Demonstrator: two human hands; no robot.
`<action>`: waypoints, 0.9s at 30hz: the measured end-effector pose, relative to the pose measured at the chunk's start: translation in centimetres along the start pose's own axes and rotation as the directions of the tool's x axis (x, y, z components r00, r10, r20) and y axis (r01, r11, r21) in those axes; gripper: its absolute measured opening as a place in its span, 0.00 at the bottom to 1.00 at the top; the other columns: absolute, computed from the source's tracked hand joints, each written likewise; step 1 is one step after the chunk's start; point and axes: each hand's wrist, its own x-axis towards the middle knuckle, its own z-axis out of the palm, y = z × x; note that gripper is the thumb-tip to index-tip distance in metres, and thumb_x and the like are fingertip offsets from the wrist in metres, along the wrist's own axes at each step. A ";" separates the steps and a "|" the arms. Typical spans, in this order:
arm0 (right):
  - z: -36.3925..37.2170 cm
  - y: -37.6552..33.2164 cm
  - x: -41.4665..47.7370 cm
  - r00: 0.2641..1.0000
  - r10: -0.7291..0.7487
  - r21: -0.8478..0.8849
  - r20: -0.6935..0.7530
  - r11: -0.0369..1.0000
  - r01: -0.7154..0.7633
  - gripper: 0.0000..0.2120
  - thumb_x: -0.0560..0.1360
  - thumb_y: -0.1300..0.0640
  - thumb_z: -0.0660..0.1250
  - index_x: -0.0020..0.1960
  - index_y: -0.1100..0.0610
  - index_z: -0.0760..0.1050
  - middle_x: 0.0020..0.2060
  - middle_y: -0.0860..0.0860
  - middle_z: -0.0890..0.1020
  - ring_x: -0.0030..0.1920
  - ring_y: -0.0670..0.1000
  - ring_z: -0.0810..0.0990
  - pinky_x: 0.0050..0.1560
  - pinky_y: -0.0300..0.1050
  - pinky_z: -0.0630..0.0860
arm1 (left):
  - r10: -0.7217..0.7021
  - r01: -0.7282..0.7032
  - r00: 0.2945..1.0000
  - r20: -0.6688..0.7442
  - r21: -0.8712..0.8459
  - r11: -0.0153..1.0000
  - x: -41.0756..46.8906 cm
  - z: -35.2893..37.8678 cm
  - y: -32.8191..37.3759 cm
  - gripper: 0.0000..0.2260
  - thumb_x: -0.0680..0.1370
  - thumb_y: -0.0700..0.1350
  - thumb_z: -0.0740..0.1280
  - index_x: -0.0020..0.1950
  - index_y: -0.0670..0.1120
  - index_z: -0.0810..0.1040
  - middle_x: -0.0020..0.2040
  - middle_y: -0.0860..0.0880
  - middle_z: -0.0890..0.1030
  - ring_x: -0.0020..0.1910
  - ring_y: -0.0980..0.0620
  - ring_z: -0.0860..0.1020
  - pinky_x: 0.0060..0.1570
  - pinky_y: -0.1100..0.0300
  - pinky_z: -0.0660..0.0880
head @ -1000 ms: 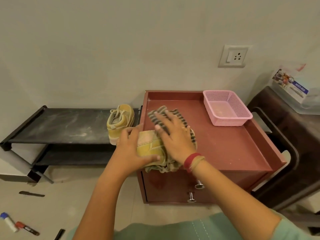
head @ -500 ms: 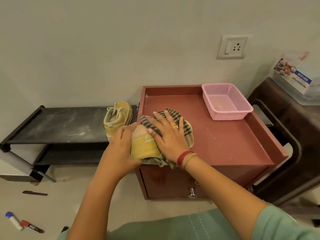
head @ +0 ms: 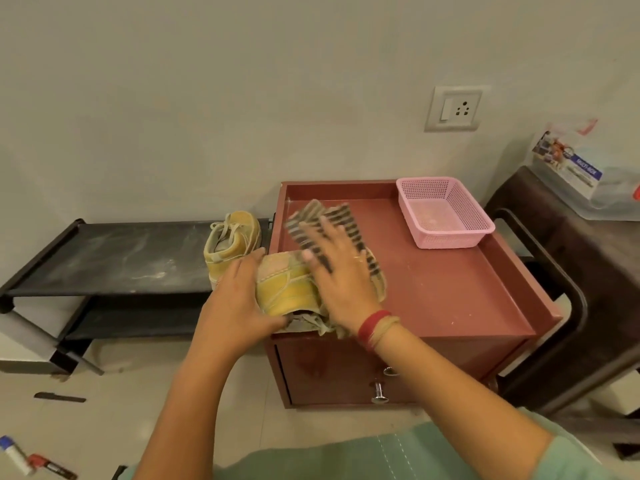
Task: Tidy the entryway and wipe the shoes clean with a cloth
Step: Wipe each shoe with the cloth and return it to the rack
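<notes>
Head view: the yellow shoe lies at the table's front left corner, and its opening overhangs the front edge. I judge that a hard stroke of the striped cloth could push it off that edge. The left hand grasps the shoe's left side, thumb beneath. The right hand, fingers spread flat, presses the cloth onto its right side. The other shoe stands on the shelf just left of the table.
</notes>
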 end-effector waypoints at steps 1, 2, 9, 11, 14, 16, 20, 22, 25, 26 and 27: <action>1.1 -0.7 -0.6 0.993 -0.067 -0.109 0.101 0.991 0.078 0.19 0.79 0.39 0.49 0.70 0.32 0.54 0.76 0.42 0.52 0.76 0.48 0.46 0.71 0.59 0.38 | 0.009 -0.009 1.000 -0.002 -0.014 1.000 0.1 0.0 -0.1 0.44 0.60 0.50 0.78 0.73 0.51 0.62 0.64 0.54 0.69 0.61 0.53 0.71 0.53 0.53 0.75; 2.1 -0.8 -1.1 0.981 -0.105 -0.199 0.161 0.971 0.137 0.20 0.79 0.39 0.49 0.71 0.33 0.55 0.76 0.42 0.52 0.76 0.48 0.45 0.70 0.61 0.35 | 0.016 -0.016 1.000 0.000 -0.023 1.000 0.1 0.1 -0.1 0.42 0.60 0.49 0.77 0.71 0.51 0.63 0.62 0.54 0.70 0.60 0.52 0.71 0.52 0.53 0.75; 0.4 7.7 1.3 0.980 0.198 -0.112 0.018 0.974 -0.195 0.22 0.79 0.38 0.47 0.72 0.37 0.57 0.75 0.46 0.56 0.75 0.51 0.49 0.71 0.58 0.44 | -0.037 0.038 0.999 0.027 -0.026 0.999 0.3 -0.1 -0.4 0.44 0.61 0.50 0.79 0.74 0.51 0.61 0.67 0.51 0.68 0.63 0.51 0.69 0.57 0.54 0.71; -0.8 9.5 2.0 0.913 0.405 0.189 -0.046 0.901 -0.390 0.18 0.79 0.41 0.51 0.65 0.46 0.68 0.68 0.55 0.70 0.71 0.57 0.64 0.70 0.56 0.60 | -0.050 0.051 0.998 0.026 -0.033 0.998 0.4 -0.2 -0.2 0.45 0.61 0.50 0.79 0.74 0.52 0.61 0.67 0.51 0.68 0.63 0.51 0.69 0.57 0.53 0.71; -1.0 7.7 1.4 0.902 0.409 0.149 -0.138 0.909 -0.390 0.26 0.78 0.36 0.50 0.69 0.48 0.67 0.71 0.54 0.66 0.72 0.56 0.63 0.71 0.58 0.59 | -0.051 0.052 0.998 0.031 -0.033 0.998 0.3 -0.2 -0.2 0.45 0.61 0.50 0.79 0.74 0.52 0.62 0.67 0.51 0.68 0.63 0.51 0.69 0.57 0.54 0.72; 0.1 4.7 0.5 0.979 0.180 -0.017 -0.092 0.983 -0.183 0.23 0.79 0.38 0.49 0.72 0.40 0.59 0.75 0.47 0.56 0.75 0.50 0.52 0.73 0.59 0.46 | -0.058 0.059 0.998 0.029 -0.035 0.998 0.4 -0.2 -0.3 0.45 0.60 0.50 0.79 0.73 0.52 0.62 0.67 0.51 0.69 0.62 0.52 0.70 0.55 0.54 0.72; 1.9 3.4 -0.5 0.998 0.017 -0.180 0.066 0.984 -0.004 0.23 0.78 0.35 0.45 0.71 0.34 0.56 0.76 0.41 0.50 0.75 0.46 0.40 0.71 0.63 0.36 | -0.060 0.061 0.998 0.036 -0.036 0.997 0.4 -0.2 -0.2 0.45 0.60 0.49 0.79 0.73 0.51 0.62 0.66 0.50 0.69 0.62 0.51 0.70 0.56 0.53 0.73; 1.7 4.8 -0.2 0.997 0.077 -0.172 0.014 0.982 -0.073 0.24 0.77 0.33 0.44 0.71 0.34 0.55 0.76 0.42 0.50 0.76 0.46 0.40 0.71 0.62 0.37 | -0.062 0.064 0.997 0.039 -0.052 0.997 0.5 -0.3 -0.2 0.44 0.61 0.48 0.79 0.73 0.51 0.62 0.66 0.51 0.69 0.61 0.52 0.70 0.56 0.53 0.72; 1.5 7.0 0.4 0.984 0.174 -0.159 -0.040 0.971 -0.179 0.24 0.77 0.34 0.45 0.72 0.35 0.54 0.76 0.45 0.53 0.76 0.49 0.46 0.72 0.61 0.44 | -0.063 0.065 0.997 0.035 -0.065 0.996 0.4 -0.4 -0.2 0.44 0.61 0.49 0.79 0.73 0.52 0.63 0.66 0.51 0.69 0.61 0.53 0.70 0.54 0.55 0.71; 1.3 7.7 0.7 0.973 0.221 -0.104 -0.062 0.969 -0.226 0.25 0.77 0.34 0.46 0.72 0.37 0.56 0.75 0.48 0.56 0.75 0.51 0.53 0.72 0.61 0.50 | -0.065 0.067 0.997 0.033 -0.066 0.996 0.5 -0.4 -0.1 0.44 0.61 0.49 0.79 0.73 0.52 0.62 0.66 0.51 0.69 0.61 0.54 0.69 0.54 0.56 0.71; 0.8 8.6 1.0 0.950 0.301 0.022 -0.080 0.953 -0.301 0.26 0.77 0.34 0.47 0.72 0.40 0.59 0.73 0.51 0.61 0.72 0.53 0.60 0.71 0.59 0.56 | -0.069 0.071 0.997 0.033 -0.068 0.995 0.4 -0.4 -0.1 0.44 0.61 0.49 0.79 0.73 0.52 0.62 0.66 0.51 0.69 0.60 0.55 0.69 0.53 0.56 0.70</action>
